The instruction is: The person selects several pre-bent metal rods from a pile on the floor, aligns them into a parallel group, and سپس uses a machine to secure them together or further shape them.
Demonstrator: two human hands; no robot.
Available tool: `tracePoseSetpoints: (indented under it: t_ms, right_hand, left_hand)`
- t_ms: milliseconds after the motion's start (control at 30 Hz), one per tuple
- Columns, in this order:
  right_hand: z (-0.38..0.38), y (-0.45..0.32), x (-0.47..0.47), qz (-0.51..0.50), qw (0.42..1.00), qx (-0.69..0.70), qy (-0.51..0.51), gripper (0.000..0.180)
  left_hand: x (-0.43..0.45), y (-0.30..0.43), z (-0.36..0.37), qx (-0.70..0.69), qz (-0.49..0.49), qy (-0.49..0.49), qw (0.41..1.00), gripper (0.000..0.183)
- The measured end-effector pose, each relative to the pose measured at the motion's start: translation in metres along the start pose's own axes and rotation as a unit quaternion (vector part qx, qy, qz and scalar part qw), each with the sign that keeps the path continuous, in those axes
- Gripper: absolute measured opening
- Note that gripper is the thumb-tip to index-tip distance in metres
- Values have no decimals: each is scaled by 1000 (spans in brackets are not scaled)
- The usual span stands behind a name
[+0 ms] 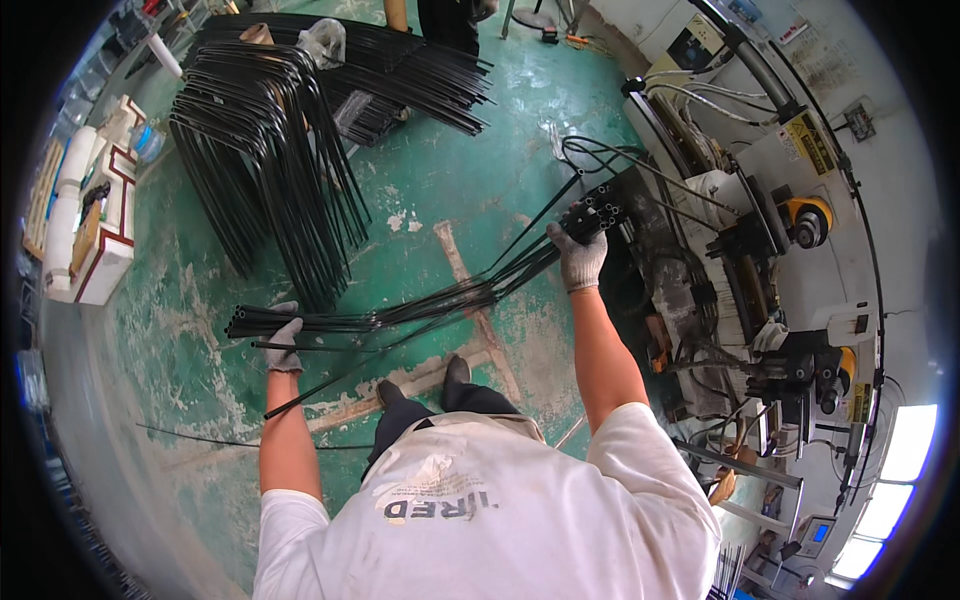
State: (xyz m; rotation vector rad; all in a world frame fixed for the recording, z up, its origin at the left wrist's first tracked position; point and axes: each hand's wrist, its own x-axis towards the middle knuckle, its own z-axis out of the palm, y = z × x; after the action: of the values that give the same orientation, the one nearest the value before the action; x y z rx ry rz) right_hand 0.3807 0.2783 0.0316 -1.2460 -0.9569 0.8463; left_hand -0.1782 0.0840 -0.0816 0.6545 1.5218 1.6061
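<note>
A bundle of thin black tubes [435, 304], bent along their length, spans the space before me. My left hand [283, 339], in a grey work glove, is closed around the bundle near its left end, where open tube ends show. At the right end my right hand [582, 251], gloved as well, grips the tubes just below their round ends. A few tubes splay away from the rest, one slanting down across my left forearm and one rising beside my right hand. The bundle hangs above the green floor, in front of my shoes.
A large stack of bent black tubes [262, 142] stands at the upper left, with straighter tubes [427, 67] behind it. A bending machine [750, 225] with cables lines the right. White boxes [112, 247] are at the left. Another person [450, 26] stands at the top.
</note>
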Motion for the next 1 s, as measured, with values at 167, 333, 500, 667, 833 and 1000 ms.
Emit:
tracePoseSetpoints:
  t_ms: [167, 333, 500, 667, 833, 1000]
  right_hand:
    - [-8, -12, 3, 19, 999, -42, -18, 62]
    - [-5, -34, -9, 13, 997, -51, -58, 80]
    - [-30, -40, 9, -20, 982, 54, -178, 88]
    - [-29, -12, 37, 22, 974, -10, -225, 53]
    - [-29, 21, 44, 20, 992, -53, -109, 19]
    - [-27, 28, 44, -33, 993, -12, -111, 23]
  left_hand:
    - [1, -10, -3, -12, 0, 19, 1000, 37]
    - [-7, -20, -20, -20, -2, 19, 1000, 36]
    - [7, -29, -12, -20, 2, 29, 999, 37]
    - [2, -25, -20, -20, 10, 23, 999, 37]
    - [-12, 2, -17, 53, 12, -95, 994, 39]
    - [-26, 45, -55, -74, -36, -178, 981, 52]
